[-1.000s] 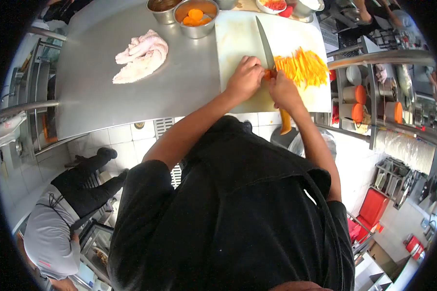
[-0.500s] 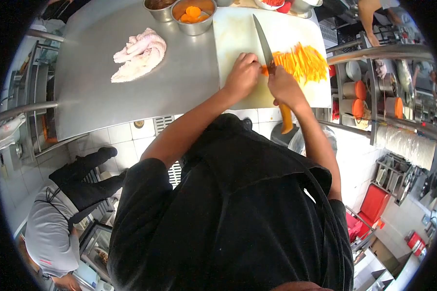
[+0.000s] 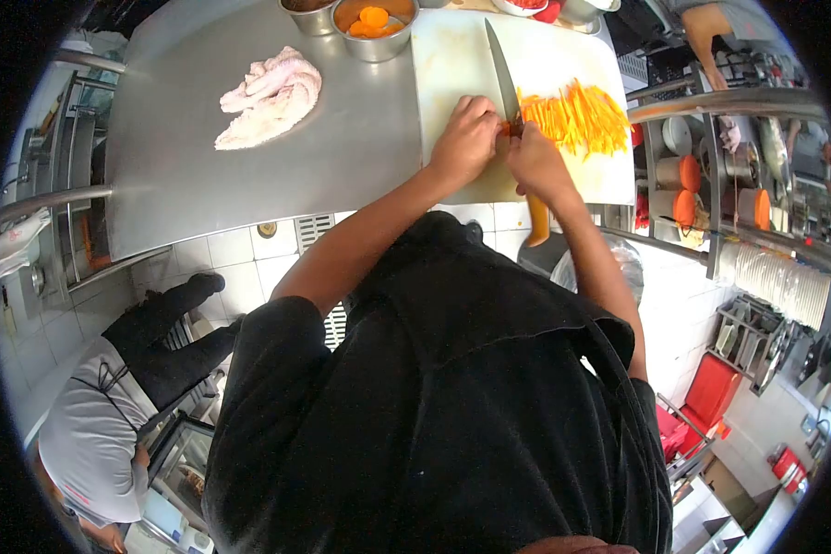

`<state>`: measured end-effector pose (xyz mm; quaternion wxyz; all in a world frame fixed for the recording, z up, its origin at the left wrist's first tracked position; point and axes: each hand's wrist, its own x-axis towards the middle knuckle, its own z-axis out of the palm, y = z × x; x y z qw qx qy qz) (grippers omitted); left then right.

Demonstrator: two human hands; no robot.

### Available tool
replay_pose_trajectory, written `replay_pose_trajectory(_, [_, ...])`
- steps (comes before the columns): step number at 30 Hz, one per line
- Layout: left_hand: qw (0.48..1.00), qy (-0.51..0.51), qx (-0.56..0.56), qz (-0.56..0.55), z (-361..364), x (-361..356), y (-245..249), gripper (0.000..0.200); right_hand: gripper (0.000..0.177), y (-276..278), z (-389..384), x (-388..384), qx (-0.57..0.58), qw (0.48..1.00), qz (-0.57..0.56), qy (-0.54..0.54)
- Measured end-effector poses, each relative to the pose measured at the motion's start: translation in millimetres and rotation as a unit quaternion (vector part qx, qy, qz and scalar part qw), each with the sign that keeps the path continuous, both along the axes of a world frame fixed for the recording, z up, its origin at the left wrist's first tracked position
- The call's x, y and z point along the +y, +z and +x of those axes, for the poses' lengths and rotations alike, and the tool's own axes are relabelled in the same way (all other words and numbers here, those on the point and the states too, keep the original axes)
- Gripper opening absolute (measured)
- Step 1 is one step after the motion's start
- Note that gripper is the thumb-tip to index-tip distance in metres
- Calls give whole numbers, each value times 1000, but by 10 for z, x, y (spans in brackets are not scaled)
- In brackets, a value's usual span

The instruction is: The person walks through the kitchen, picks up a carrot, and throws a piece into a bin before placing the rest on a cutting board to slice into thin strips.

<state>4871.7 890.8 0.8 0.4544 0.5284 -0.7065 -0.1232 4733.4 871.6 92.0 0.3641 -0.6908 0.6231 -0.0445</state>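
My right hand is closed round a knife; its orange handle sticks out below the fist and its long blade points up and slightly left. Left of the blade, my left hand has its fingers curled on a small orange piece, mostly hidden by fingers and knife. Both hands are over the white cutting board. Thin orange strips lie in a pile on the board, right of the knife.
On the steel table lies a crumpled pale cloth. A metal bowl holds orange slices, beside another bowl. A co-worker in grey is at lower left; another person's arm shows at upper right.
The view has shifted slightly. My hands remain close together at the knife, whose handle end has swung a little left. The co-worker at lower left has moved slightly.
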Motion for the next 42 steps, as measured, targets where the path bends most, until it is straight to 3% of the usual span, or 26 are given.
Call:
replay_pose_trajectory(14, [1000,-5,16,13,5,1,37,9,35,201,-57,-43,-39,998,41,4])
replay_pose_trajectory(20, [995,64,75,7,-10,-55,-23,10,38,-54,147,68,17,999,11,-31])
replay_pose_trajectory(23, [998,36,49,12,7,-32,3,9,36,1,51,35,-37,998,47,-35])
replay_pose_trajectory(26, [1000,15,-7,24,-3,-31,27,7,36,34,-132,-23,-34,999,4,-37])
replay_pose_trajectory(30, [999,15,-43,25,-168,-128,73,7,39,138,-432,8,10,982,-179,-54])
replay_pose_trajectory(37, [1000,6,-15,8,-274,-243,201,7,37,42,-883,77,41,942,-315,-107])
replay_pose_trajectory(41, [995,-86,-8,-56,-463,-445,593,9,44,-187,-1005,82,22,937,-331,-110])
replay_pose_trajectory(42, [989,-116,-3,-87,-713,-704,773,9,79,-297,-1074,34,-14,938,-333,-91])
